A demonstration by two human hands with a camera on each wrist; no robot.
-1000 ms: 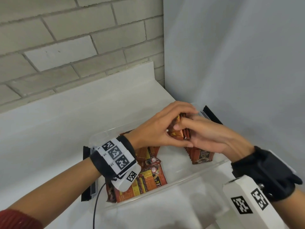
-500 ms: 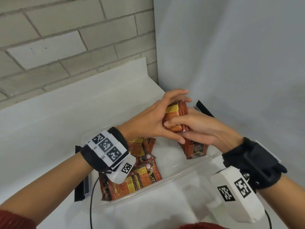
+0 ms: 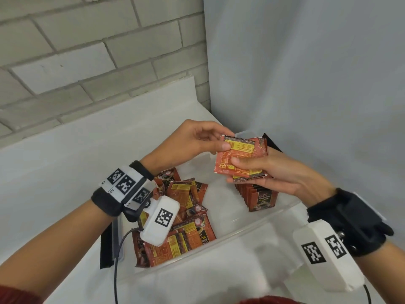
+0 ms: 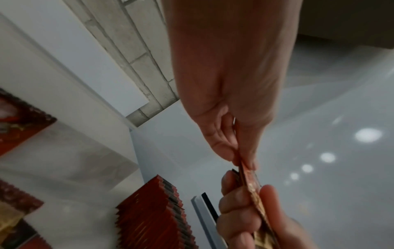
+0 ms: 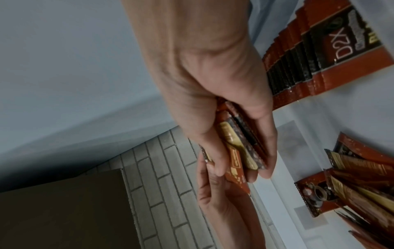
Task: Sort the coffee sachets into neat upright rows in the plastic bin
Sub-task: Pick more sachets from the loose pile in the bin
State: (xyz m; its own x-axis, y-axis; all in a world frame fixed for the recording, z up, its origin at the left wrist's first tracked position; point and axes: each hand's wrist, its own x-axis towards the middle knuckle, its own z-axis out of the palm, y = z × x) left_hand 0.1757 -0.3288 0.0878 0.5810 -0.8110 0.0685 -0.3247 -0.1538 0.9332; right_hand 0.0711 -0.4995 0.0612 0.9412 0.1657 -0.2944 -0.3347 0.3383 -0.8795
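Note:
Above the clear plastic bin (image 3: 258, 220), my right hand (image 3: 274, 172) grips a small stack of red coffee sachets (image 3: 241, 156), thumb on top and fingers beneath. My left hand (image 3: 197, 139) pinches the top left corner of the front sachet in that stack. Below them an upright row of sachets (image 3: 258, 196) stands at the bin's right end, also seen as the row (image 4: 153, 215) and the row (image 5: 319, 50). A loose pile of sachets (image 3: 184, 220) lies flat at the bin's left end. The held stack (image 5: 241, 148) shows edge-on between my right thumb and fingers.
The bin sits on a white counter (image 3: 65, 172) in a corner, with a brick wall (image 3: 87, 51) behind and a plain grey wall (image 3: 306, 84) on the right. Black clips (image 3: 107, 255) flank the bin's ends. The bin floor between pile and row is bare.
Both hands have lifted the held sachets up from the upright row and turned them flat, face up; the left hand has shifted from wrapping the stack to pinching its corner.

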